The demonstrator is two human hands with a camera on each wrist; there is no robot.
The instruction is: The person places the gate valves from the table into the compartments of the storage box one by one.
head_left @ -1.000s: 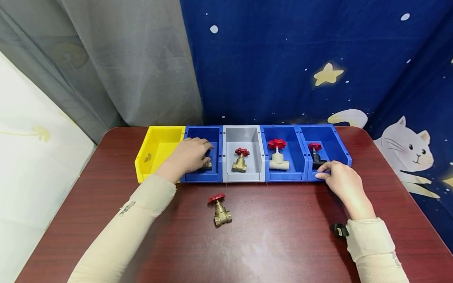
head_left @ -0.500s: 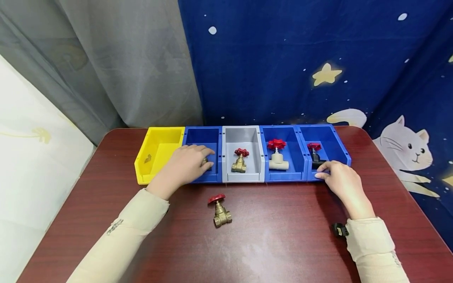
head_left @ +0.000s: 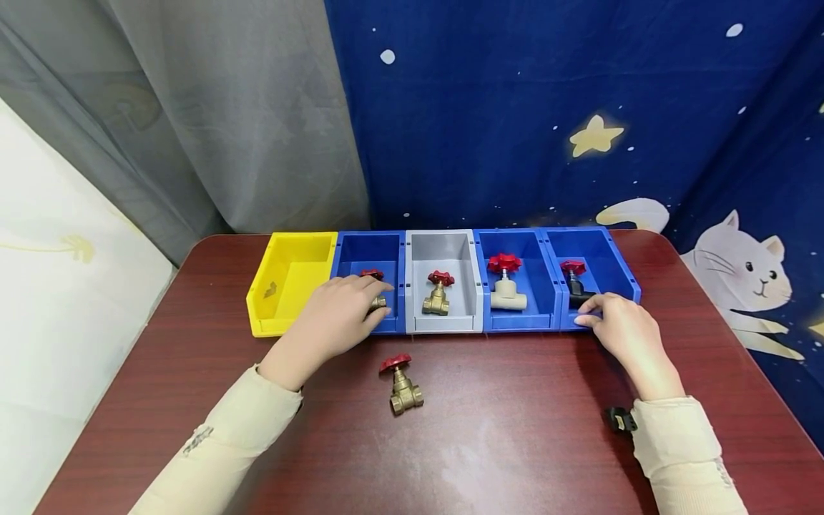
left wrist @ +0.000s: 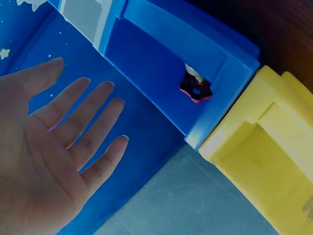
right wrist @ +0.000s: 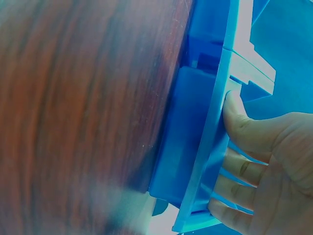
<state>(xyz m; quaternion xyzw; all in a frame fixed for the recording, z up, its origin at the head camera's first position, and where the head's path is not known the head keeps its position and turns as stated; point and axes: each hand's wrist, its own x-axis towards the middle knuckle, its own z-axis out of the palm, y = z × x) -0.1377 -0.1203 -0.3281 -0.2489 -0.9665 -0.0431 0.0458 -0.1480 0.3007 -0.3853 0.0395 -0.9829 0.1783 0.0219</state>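
Observation:
A row of bins stands across the table. My left hand [head_left: 337,311] reaches over the second bin from the left, a blue bin [head_left: 350,250], its fingers loosely spread above a brass gate valve [head_left: 377,303] with a red handwheel. In the left wrist view, the open palm [left wrist: 54,147] shows nothing held, and the valve's red handwheel [left wrist: 195,88] is apart from the fingers. At the far right, my right hand [head_left: 623,332] grips the front lip of a blue bin [right wrist: 210,132]. Beside its fingers lies a black valve [head_left: 578,292] with a red handwheel.
Left of these is a yellow bin [head_left: 260,304]. A grey bin [head_left: 476,315] holds a brass valve [head_left: 437,297]; another blue bin [head_left: 520,322] holds a cream valve [head_left: 508,293]. One more brass valve [head_left: 404,390] lies on the table [head_left: 508,429] before the row.
My left hand has drawn slightly back toward me, so more of the brass valve and its red handwheel shows in the second bin. The right hand keeps its place.

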